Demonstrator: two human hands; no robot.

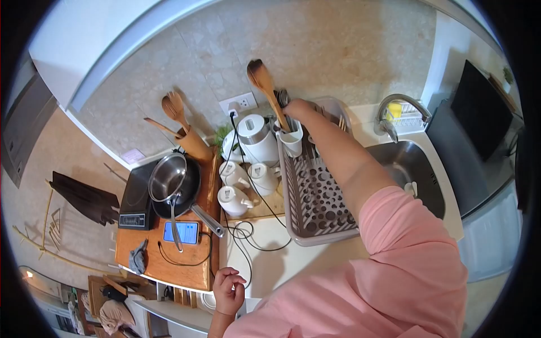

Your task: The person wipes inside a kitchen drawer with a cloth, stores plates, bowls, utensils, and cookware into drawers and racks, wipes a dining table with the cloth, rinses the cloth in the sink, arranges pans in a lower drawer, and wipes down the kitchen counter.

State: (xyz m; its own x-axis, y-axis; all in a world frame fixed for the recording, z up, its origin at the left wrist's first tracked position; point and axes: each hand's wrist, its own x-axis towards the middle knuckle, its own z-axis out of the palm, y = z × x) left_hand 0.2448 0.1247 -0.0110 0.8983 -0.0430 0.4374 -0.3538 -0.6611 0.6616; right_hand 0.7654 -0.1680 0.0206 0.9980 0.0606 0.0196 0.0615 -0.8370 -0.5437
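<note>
My right hand (297, 110) reaches over the back of the grey dish rack (322, 241), close beside metal utensils (282, 97). Its fingers look curled, mostly hidden, and what they hold does not show. Wooden utensils (261, 76) lean up out of a white holder (292, 143) at the rack's left side, just left of this hand. Wooden chopsticks (341, 123) stand at the rack's back right, partly behind my forearm. My left hand (228, 290) is low in front of the counter edge, fingers loosely bent and a little apart, with nothing in it.
Left of the rack are white mugs (232, 200), a white kettle (253, 130) and a black cable. Pans (169, 176) rest by an induction cooker (135, 197); a lit phone (181, 232) and grey cloth (137, 258) lie nearby. A sink (414, 163) with a faucet (389, 121) is at right.
</note>
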